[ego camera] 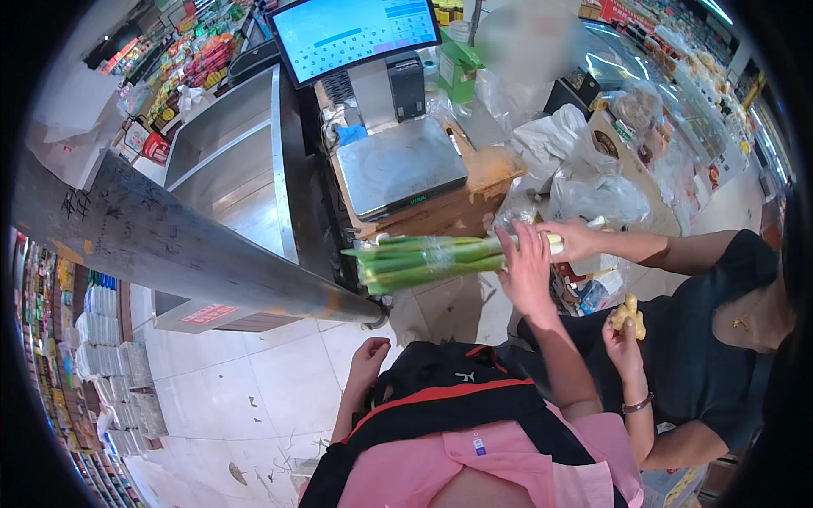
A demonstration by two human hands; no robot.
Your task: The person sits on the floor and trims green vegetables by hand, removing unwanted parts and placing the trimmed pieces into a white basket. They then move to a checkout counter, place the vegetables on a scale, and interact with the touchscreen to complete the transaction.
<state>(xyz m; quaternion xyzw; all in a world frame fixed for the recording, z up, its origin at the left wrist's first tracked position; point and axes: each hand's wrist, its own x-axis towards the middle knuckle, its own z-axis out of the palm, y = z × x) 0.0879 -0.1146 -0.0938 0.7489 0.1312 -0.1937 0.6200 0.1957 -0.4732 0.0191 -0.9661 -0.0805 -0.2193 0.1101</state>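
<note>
A bundle of long green onions (406, 263), bound with clear tape, lies level in the air with its leafy ends to the left. My right hand (528, 270) grips it near the pale stalk ends. At those same ends is a co-worker's hand (571, 238), also on the bundle. My left hand (368, 359) hangs low beside my black bag (432, 374), fingers curled; its palm is hidden and nothing shows in it. The co-worker's other hand (622, 346) holds a piece of ginger root (629, 317).
Beyond the bundle, a weighing scale (403, 165) stands on a wooden counter (457, 213) under a lit touchscreen (356, 38). A thick metal pillar (209, 235) slants across the left, before a steel bin (235, 165). Plastic bags (571, 165) crowd the counter's right.
</note>
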